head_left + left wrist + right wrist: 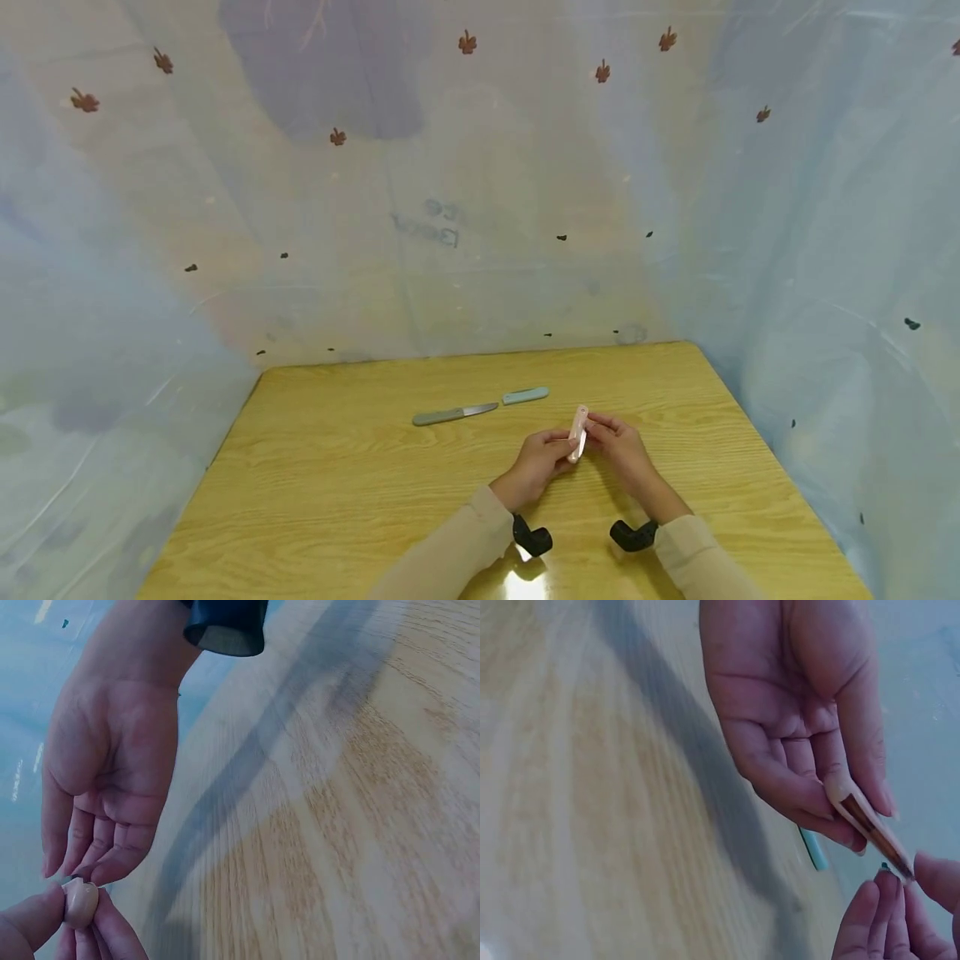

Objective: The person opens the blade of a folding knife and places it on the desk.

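Between the two hands is a small pink folding knife [577, 435], held above the table. The left hand [536, 468] pinches the lower part of its handle between thumb and fingers. A bright strip, apparently the blade, shows along the handle's right side. The right hand [624, 454] has its thumb and fingertips at the knife's upper right side, pinching it there. In the right wrist view the dark slot of the pink handle [847, 795] is visible, and the right fingers meet its far end. Only the rounded handle end [80, 904] shows in the left wrist view.
Farther back on the wooden table [337, 492] lies a grey-green knife [442, 416] with its blade out. Next to its tip rests a light blue folded knife [525, 396]. A printed curtain [480, 292] hangs behind and at both sides. Each wrist carries a black camera mount [531, 537].
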The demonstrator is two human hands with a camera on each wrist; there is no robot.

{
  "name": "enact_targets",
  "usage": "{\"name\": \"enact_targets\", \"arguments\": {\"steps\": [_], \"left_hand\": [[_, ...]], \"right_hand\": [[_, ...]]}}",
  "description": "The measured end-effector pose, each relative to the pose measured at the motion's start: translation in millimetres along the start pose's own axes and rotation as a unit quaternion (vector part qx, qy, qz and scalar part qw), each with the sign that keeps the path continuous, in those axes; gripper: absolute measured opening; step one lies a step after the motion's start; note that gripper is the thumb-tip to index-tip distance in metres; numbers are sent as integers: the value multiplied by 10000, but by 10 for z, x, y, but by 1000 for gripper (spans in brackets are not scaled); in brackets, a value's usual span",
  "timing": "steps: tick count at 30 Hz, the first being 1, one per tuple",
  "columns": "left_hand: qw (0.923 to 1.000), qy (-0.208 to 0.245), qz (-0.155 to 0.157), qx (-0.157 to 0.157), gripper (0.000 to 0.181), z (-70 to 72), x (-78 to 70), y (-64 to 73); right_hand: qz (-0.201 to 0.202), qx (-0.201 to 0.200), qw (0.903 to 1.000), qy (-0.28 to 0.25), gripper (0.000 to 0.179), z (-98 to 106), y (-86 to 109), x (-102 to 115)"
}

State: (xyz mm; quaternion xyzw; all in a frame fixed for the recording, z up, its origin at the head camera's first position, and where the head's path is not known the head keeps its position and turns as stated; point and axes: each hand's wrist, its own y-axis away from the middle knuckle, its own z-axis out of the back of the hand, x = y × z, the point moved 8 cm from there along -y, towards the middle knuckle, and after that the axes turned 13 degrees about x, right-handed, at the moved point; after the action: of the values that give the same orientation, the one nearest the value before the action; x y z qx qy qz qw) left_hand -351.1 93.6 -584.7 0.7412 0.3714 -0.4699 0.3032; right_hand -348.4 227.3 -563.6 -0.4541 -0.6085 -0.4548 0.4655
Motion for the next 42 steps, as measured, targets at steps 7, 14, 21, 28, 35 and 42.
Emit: {"name": "enact_targets", "arguments": {"steps": [7, 14, 21, 28, 35, 42], "left_hand": [[9997, 194, 59, -149, 34, 50, -16, 62], [9996, 229, -6, -189, 31, 65, 0, 95], [9992, 156, -177, -324, 30, 85, -12, 137], [9986, 179, -257, -424, 30, 108, 5, 181], [9965, -112, -451, -689, 29, 157, -13, 265], [9938, -321, -772, -734, 29, 177, -103, 325]], "right_hand": [[-126, 59, 9999, -99, 40, -73, 51, -67], [-299, -50, 9995, 18, 37, -131, 71, -133], [-280, 83, 9996, 4, 33, -233, 100, -140], [-327, 72, 9994, 26, 31, -273, 100, -164], [-271, 203, 9994, -82, 24, -334, 78, -208], [-167, 391, 9991, -42, 26, -396, 49, -214]]}}
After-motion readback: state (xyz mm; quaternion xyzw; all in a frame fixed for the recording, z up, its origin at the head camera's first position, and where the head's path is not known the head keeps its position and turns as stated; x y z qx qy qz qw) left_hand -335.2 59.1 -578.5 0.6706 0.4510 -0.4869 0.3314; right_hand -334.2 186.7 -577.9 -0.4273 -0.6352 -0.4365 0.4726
